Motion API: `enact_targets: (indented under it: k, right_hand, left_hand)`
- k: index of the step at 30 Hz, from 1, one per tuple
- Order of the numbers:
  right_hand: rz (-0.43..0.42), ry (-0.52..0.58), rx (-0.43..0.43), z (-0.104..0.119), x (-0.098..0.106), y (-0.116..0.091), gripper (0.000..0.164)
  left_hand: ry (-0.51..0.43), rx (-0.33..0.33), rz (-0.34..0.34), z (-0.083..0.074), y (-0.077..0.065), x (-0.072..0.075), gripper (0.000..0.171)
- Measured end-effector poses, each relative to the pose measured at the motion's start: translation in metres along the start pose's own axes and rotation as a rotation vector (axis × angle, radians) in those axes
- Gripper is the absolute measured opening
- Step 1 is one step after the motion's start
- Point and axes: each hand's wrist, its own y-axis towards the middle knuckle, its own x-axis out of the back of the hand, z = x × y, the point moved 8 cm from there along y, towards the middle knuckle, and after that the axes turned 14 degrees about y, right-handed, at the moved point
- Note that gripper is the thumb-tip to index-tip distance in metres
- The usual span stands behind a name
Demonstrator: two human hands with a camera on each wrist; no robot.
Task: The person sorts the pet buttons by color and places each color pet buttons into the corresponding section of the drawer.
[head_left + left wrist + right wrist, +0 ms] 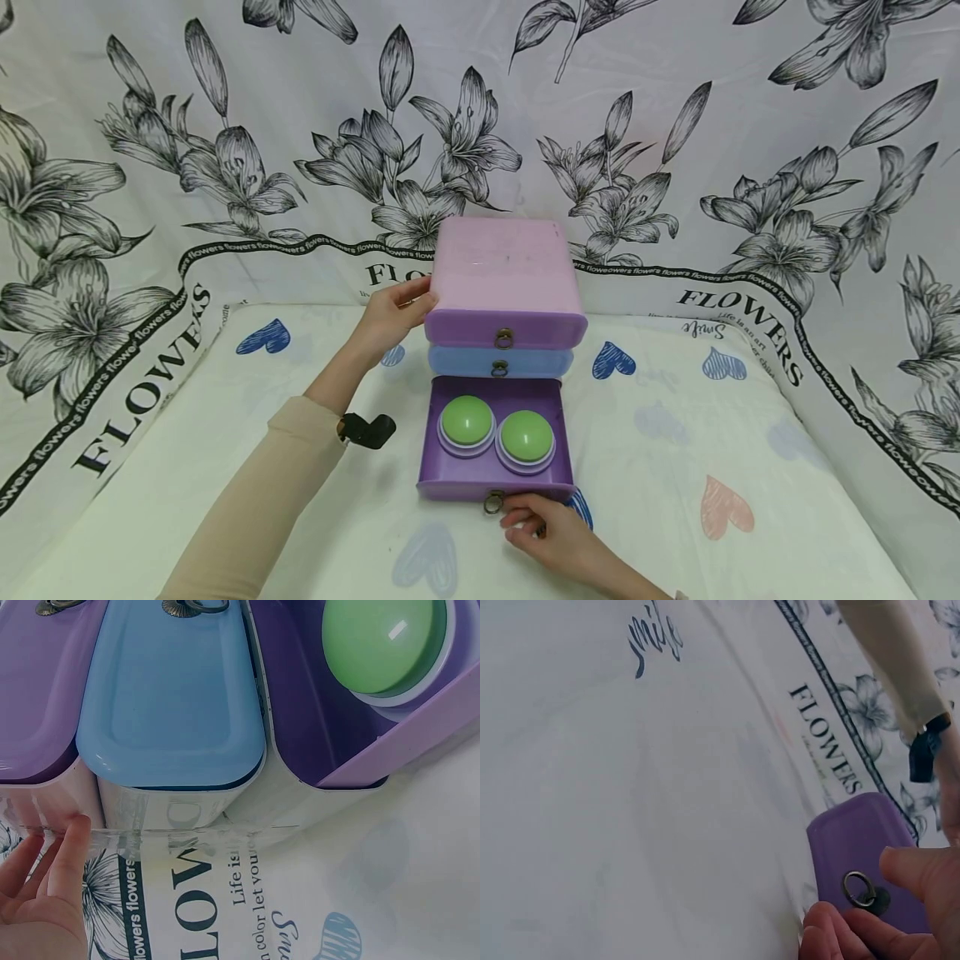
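A small drawer cabinet (506, 262) with a pink top stands in the middle, its upper purple drawer (465, 331) and blue drawer (461, 362) closed. The lowest purple drawer (431, 454) is pulled out. Inside it sit two round green-topped objects with pale rims, one green dome (467, 419) on the left and another green dome (527, 436) on the right. My left hand (392, 321) rests its fingertips against the cabinet's left side. Close to the ring pull (493, 502) at the drawer's front is my right hand (558, 537), its fingers loosely bent; the ring (859, 888) hangs free of them.
The cabinet stands on a white cloth (660, 500) printed with hearts. A flower-printed curtain (637, 50) rises behind it and along both sides. A black strap device (367, 430) is on the left wrist.
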Motion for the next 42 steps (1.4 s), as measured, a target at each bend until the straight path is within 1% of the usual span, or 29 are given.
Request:
enact_targets:
  k: [3,5,8,13,16,22,28,36,42]
  right_hand:
    - [-0.007,0.111,-0.067,-0.007,-0.003,0.002,0.026]
    - [-0.01,0.194,-0.121,-0.011,-0.005,0.003,0.025]
    - [-0.003,0.291,-0.166,-0.014,-0.008,0.004,0.027]
    - [0.0,0.401,-0.228,-0.02,-0.013,0.008,0.03]
    - [-0.018,0.409,-0.249,-0.024,-0.015,0.011,0.033]
    - [-0.054,0.421,-0.268,-0.027,-0.019,0.016,0.036]
    - [-0.082,0.42,-0.262,-0.027,-0.019,0.017,0.036]
    - [-0.086,0.389,-0.241,-0.025,-0.017,0.019,0.036]
    - [-0.111,0.38,-0.227,-0.021,-0.011,0.027,0.035]
  left_hand:
    - [0.005,-0.006,-0.01,0.007,0.005,-0.001,0.054]
    - [0.011,-0.007,-0.015,0.009,0.006,-0.001,0.054]
    - [0.006,-0.009,-0.014,0.009,0.006,-0.001,0.054]
    - [0.002,0.001,-0.002,0.008,0.006,-0.001,0.054]
    - [0.001,0.01,0.005,0.003,0.003,0.0,0.053]
    - [0.018,0.004,0.009,-0.012,-0.007,0.001,0.053]
    - [0.022,0.006,0.006,-0.015,-0.01,0.001,0.053]
    - [0.024,0.0,0.006,-0.013,-0.008,0.001,0.053]
    - [0.002,0.002,0.004,0.003,0.003,0.0,0.054]
